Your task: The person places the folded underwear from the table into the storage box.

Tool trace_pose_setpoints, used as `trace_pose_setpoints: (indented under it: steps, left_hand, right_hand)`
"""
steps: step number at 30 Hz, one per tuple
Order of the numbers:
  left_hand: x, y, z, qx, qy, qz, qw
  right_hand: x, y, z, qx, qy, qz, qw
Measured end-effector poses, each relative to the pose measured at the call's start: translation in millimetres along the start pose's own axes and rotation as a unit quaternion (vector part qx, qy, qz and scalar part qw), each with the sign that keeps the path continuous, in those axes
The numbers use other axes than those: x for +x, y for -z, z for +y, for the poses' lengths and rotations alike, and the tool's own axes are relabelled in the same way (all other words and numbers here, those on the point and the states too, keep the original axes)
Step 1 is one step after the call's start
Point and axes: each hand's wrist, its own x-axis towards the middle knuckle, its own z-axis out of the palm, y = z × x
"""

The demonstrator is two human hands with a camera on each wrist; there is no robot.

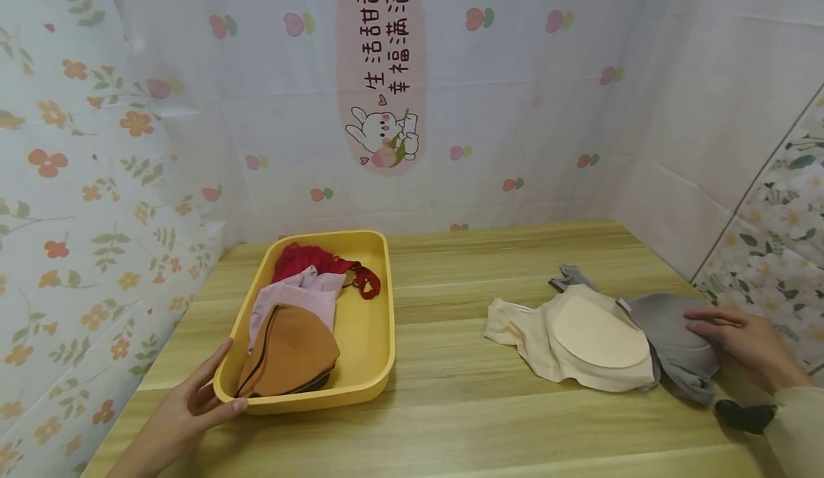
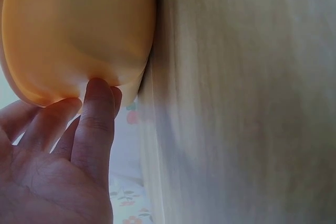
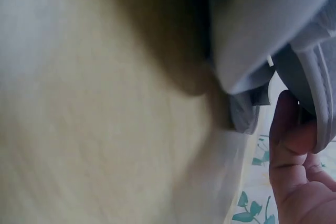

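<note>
My left hand (image 1: pixel 183 410) holds the near left corner of a yellow plastic bin (image 1: pixel 388 306); in the left wrist view its fingertips press the bin's outer wall (image 2: pixel 89 30). Inside the bin lie an orange-brown bra (image 1: pixel 296 349) with dark edging, a pale pink garment (image 1: pixel 299 292) and a red garment (image 1: pixel 305 260) with a strap. On the right, my right hand (image 1: pixel 749 338) is at a grey bra (image 1: pixel 672 335). The right wrist view shows thumb and finger pinching its edge (image 3: pixel 320 93). A beige bra (image 1: pixel 599 335) lies beside the grey one, overlapping it.
The wood-grain table (image 1: pixel 444 421) bears everything. A black rounded item (image 1: pixel 743 416) shows beside my right sleeve (image 1: pixel 798 428). Patterned curtains hang round the table: a flowered one (image 1: pixel 96 177) at left, and a back one (image 1: pixel 515 106) with a rabbit print.
</note>
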Motion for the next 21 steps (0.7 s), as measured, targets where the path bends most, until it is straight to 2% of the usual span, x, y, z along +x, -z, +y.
trace_pose_setpoints:
  steps: [14, 21]
  left_hand:
    - [0.4, -1.2, 0.5, -0.006, -0.001, -0.004, 1.0]
    - [0.1, -0.4, 2.6, -0.005, -0.003, -0.003, 1.0]
  right_hand:
    - [-3.9, 3.4, 0.8, 0.033, -0.021, 0.017, 0.9991]
    - [-1.4, 5.7, 0.4, 0.003, -0.019, 0.031, 0.9993]
